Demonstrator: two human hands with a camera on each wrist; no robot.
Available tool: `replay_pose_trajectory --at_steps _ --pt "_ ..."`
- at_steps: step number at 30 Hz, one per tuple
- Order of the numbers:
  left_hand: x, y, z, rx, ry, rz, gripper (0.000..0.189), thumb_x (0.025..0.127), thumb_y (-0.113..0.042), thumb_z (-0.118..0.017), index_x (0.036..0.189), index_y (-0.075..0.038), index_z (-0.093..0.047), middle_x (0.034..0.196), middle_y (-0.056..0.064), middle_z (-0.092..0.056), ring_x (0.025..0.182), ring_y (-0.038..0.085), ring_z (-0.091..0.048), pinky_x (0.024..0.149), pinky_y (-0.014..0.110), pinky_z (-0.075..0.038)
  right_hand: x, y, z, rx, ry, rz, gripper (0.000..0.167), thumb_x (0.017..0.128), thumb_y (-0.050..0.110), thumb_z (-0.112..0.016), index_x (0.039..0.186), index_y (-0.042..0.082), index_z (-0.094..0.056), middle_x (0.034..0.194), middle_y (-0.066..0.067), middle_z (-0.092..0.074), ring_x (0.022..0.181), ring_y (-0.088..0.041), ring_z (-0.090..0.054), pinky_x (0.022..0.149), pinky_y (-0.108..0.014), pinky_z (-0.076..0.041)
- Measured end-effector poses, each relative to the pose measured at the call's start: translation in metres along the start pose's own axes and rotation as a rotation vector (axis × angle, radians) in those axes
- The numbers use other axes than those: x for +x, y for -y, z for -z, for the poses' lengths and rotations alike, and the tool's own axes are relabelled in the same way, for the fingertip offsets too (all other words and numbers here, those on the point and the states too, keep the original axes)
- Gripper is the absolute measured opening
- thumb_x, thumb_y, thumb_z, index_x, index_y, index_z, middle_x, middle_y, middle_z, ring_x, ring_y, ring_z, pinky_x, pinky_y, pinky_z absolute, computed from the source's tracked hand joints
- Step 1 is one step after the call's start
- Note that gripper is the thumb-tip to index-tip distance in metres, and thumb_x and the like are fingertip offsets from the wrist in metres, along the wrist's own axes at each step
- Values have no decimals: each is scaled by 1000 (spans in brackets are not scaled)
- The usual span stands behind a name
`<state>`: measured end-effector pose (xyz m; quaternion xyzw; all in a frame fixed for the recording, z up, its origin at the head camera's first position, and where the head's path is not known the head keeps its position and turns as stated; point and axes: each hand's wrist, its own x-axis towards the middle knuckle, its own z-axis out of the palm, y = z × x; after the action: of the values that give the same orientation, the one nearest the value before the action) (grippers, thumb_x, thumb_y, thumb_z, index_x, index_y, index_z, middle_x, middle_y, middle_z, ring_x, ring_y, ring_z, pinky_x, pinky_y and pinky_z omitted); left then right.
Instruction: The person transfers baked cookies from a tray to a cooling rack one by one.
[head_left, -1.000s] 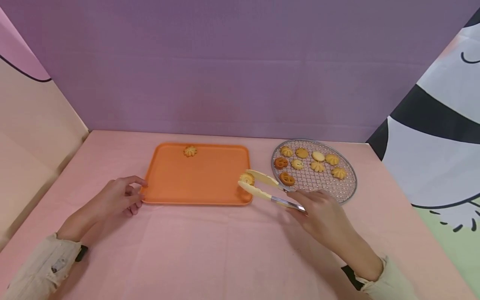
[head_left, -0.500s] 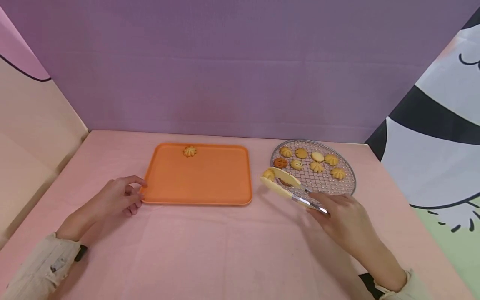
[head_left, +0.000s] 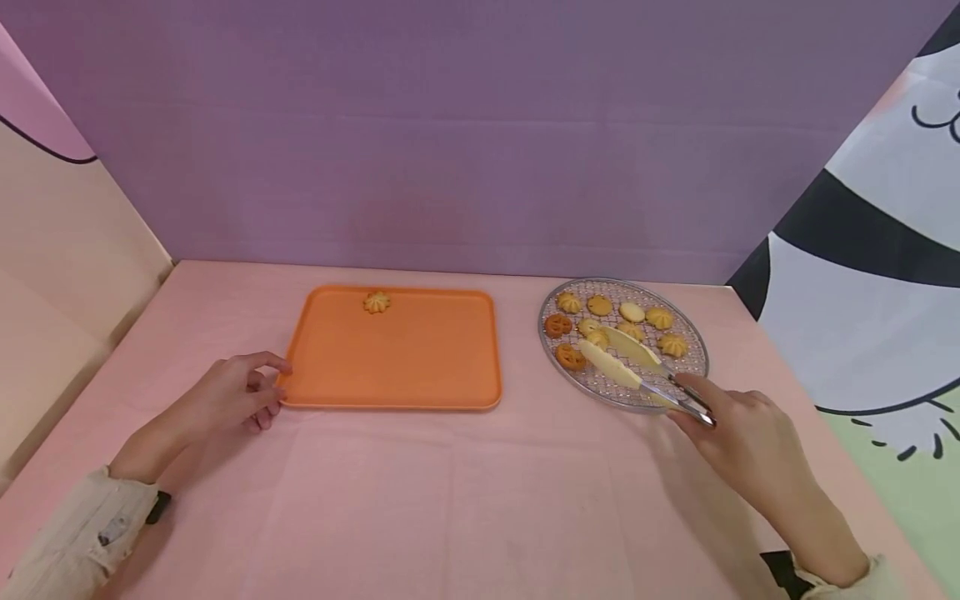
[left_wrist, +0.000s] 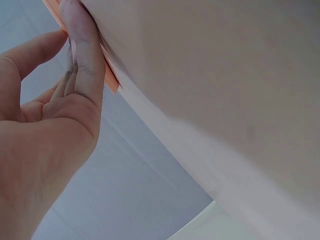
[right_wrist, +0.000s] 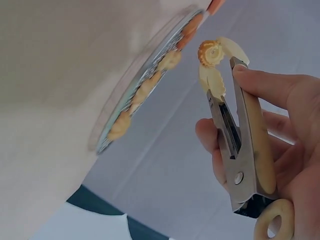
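My right hand (head_left: 757,450) grips tongs (right_wrist: 247,135) with metal arms and cream tips. A ridged golden cookie (right_wrist: 211,53) is pinched between the tips. In the head view, tongs and cookie overlap a round wire rack (head_left: 626,387) on the right. In the right wrist view, the cookie hangs above the rack. My left hand (head_left: 232,396) lies at the left edge of an orange tray (head_left: 397,358), index finger and thumb touching its rim. One flower-shaped cookie (head_left: 377,302) sits near the tray's back edge.
The rack bears several cookies, among them a brown pretzel-shaped cookie (head_left: 571,357), a pale round cookie (head_left: 632,312) and a ridged cookie (head_left: 672,345). Pink cloth (head_left: 450,500) covers the table. A purple wall (head_left: 480,142) stands right behind it.
My right hand has moved right, carrying the tongs and the pinched cookie from the tray's right edge to over the rack. My left hand stays at the tray.
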<state>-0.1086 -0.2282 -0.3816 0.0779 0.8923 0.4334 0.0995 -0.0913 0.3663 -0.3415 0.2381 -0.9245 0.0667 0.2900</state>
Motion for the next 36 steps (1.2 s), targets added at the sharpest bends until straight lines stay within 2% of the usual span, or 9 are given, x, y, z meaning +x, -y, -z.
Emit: replay_pose_trajectory --at_steps 2,4,9,16,18,22,28,33,36 --pt "0 0 0 2 0 -6 37 92 -1 -66 126 7 -54 68 7 -65 57 21 -63 54 32 -57 -2 -5 1 -15 42 -46 52 70 18 -86 115 6 -65 58 -9 -62 52 -34 -59 50 -50 -43" --pt "0 0 0 3 0 -10 36 92 0 -66 126 7 -54 68 8 -64 57 21 -63 53 32 -57 -4 -10 1 -28 79 -81 56 69 18 -88 117 6 -63 49 -4 -53 48 -32 -55 43 -46 -39" --pt "0 -1 1 11 -4 -8 37 92 -1 -66 126 8 -53 68 7 -64 57 20 -63 53 31 -57 -6 -18 -1 -37 122 -96 59 70 19 -88 120 5 -60 44 3 -42 42 -25 -48 39 -38 -32" --pt "-1 0 0 15 2 0 37 93 -2 -66 127 6 -53 69 7 -64 57 20 -62 53 31 -57 -2 -18 -5 -34 309 -200 58 81 24 -82 127 1 -54 51 -1 -50 47 -23 -50 44 -43 -41" --pt "-1 0 0 20 3 2 37 93 -3 -66 127 6 -53 69 7 -64 57 20 -63 53 31 -57 -1 -18 -7 -33 336 -212 59 82 25 -81 128 0 -54 52 -1 -51 48 -23 -51 45 -44 -42" --pt "0 -1 1 32 4 -10 36 93 -2 -65 126 6 -53 68 7 -64 57 20 -63 53 31 -57 -1 -18 -9 -34 308 -201 60 80 24 -82 127 0 -53 52 -2 -52 49 -27 -54 44 -46 -42" --pt "0 -2 2 38 1 -12 35 93 -2 -65 126 6 -54 68 7 -64 56 20 -62 53 31 -57 -5 -20 -9 -52 201 -154 62 76 24 -85 126 3 -55 45 2 -42 44 -28 -50 39 -43 -36" --pt "0 -2 1 33 -3 -16 36 93 -2 -66 126 6 -54 68 6 -64 56 19 -62 53 31 -57 -5 -19 -8 -66 194 -145 65 75 25 -86 128 3 -54 45 4 -41 43 -24 -47 40 -40 -35" --pt "0 -1 0 29 -3 -16 36 93 -2 -66 126 6 -54 68 7 -64 56 19 -62 53 31 -57 -5 -16 -7 -77 175 -123 67 73 25 -87 127 3 -55 47 1 -47 44 -25 -50 44 -44 -39"
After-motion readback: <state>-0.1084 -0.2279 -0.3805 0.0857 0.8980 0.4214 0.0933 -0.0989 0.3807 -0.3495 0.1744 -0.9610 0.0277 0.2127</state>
